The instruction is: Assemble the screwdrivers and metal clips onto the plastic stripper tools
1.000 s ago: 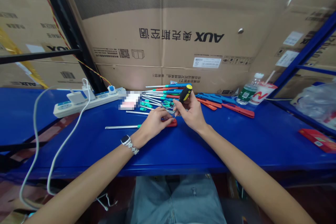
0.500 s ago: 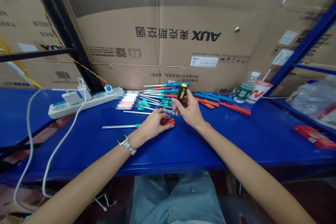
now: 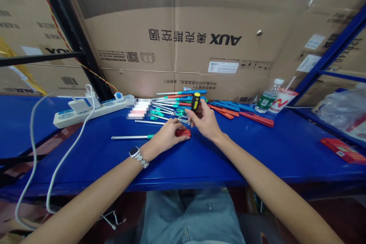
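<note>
The screwdriver (image 3: 196,101), gripped by the right fingers (image 3: 192,116), now stands more upright above them than a second ago. The left fingers (image 3: 178,125) have drawn back and clasp the red handle (image 3: 184,133) on the surface (image 3: 228,156), just beside the right fingers, seemingly steadying it.

Piled tools (image 3: 183,104) block the back; rightward, the tabletop (image 3: 257,145) lies open.

black-yellow screwdriver (image 3: 196,102), red handle (image 3: 185,132), blue table (image 3: 188,166)
</note>
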Demonstrator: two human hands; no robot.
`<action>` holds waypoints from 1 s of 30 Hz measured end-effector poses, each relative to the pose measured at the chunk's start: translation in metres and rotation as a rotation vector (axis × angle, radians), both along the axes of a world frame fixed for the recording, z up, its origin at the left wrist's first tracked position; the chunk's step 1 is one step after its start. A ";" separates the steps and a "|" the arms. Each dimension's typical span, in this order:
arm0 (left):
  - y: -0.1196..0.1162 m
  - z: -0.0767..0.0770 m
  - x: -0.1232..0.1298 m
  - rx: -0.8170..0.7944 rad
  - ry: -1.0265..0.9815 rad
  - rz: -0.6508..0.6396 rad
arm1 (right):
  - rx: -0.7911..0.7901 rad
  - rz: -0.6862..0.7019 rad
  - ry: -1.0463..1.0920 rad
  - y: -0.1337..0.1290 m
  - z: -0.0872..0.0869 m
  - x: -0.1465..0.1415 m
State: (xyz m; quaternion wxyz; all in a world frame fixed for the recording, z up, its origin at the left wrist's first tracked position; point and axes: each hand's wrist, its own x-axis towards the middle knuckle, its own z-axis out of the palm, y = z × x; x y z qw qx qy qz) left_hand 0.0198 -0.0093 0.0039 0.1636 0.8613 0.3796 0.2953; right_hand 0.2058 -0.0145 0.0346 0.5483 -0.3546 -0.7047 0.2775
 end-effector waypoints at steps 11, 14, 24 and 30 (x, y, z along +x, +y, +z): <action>0.000 -0.001 0.001 0.001 -0.004 -0.003 | -0.001 -0.011 -0.015 0.003 0.000 0.002; -0.002 0.003 0.001 -0.024 0.013 0.012 | -0.001 -0.026 -0.020 0.004 0.000 0.003; -0.002 -0.002 0.001 -0.027 0.017 -0.007 | -0.068 -0.071 -0.059 0.006 -0.003 -0.002; -0.004 0.036 -0.007 0.210 -0.256 0.048 | -0.046 -0.061 -0.094 0.008 -0.003 -0.005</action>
